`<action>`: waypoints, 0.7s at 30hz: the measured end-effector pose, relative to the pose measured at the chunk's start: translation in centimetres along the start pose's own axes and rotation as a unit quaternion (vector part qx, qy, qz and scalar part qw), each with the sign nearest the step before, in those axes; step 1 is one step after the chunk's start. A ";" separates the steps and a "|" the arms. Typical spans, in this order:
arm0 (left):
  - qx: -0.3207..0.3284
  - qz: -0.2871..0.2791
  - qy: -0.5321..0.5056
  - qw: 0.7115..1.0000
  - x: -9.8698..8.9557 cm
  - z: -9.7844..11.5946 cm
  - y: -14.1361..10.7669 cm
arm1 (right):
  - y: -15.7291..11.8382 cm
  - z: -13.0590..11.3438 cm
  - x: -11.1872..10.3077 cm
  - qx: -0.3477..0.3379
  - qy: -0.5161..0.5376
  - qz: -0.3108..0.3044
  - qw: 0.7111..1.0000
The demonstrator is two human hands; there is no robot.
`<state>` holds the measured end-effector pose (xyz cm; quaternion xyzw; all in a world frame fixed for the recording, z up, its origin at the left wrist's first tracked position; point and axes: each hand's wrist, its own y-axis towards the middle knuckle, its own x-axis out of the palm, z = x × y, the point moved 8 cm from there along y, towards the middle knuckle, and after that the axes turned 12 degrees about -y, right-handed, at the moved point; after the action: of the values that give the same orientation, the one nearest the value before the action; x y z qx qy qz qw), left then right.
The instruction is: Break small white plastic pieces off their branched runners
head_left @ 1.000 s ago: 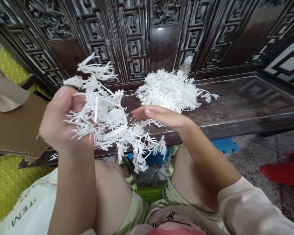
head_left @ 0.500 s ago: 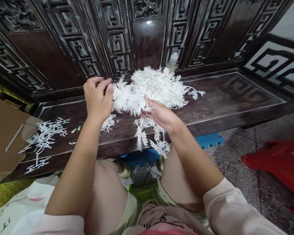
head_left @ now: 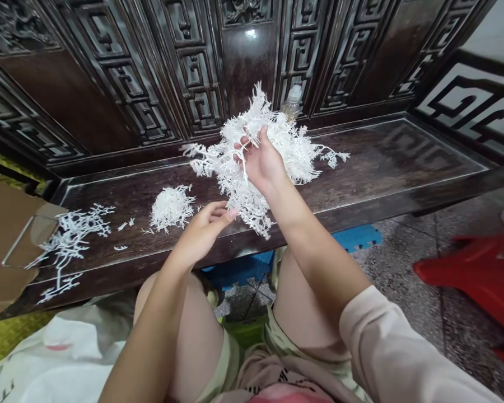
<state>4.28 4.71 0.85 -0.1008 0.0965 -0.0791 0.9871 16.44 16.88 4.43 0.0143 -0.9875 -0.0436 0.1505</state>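
My right hand (head_left: 264, 162) has its fingers closed around the stem of a white branched sprig, seemingly an artificial plant (head_left: 247, 196). Feathery tips spread from it upward, left and down over the bench edge. Just left of its lower tips is my left hand (head_left: 210, 226), thumb and fingers slightly apart with nothing visible in them; whether it touches the tips I cannot tell. Behind the held sprig lies a large heap of similar white sprigs (head_left: 304, 151), partly hidden. A small pile of loose white tips (head_left: 172, 209) sits left of my hands.
Bare white stems (head_left: 78, 232) lie at the bench's left end beside a cardboard box (head_left: 8, 240). A capped clear bottle (head_left: 293, 103) stands behind the heap, against the carved dark backrest (head_left: 250, 73). The dark wooden bench (head_left: 369, 157) extends right. A red plastic object (head_left: 474, 274) is on the floor.
My left hand has moved down and right from above the small pile, which now shows fully. My right hand has risen, and the sprig in it is now spread upward and to the left.
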 end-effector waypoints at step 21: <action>0.132 0.099 -0.041 0.985 -0.7 1.2 1.1 | -1.0 0.0 3.1 0.034 -0.265 -0.147 0.952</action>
<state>4.00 6.14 1.87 0.0372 0.0540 0.0117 0.9978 13.45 15.74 5.28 0.1526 -0.9798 -0.0340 -0.1250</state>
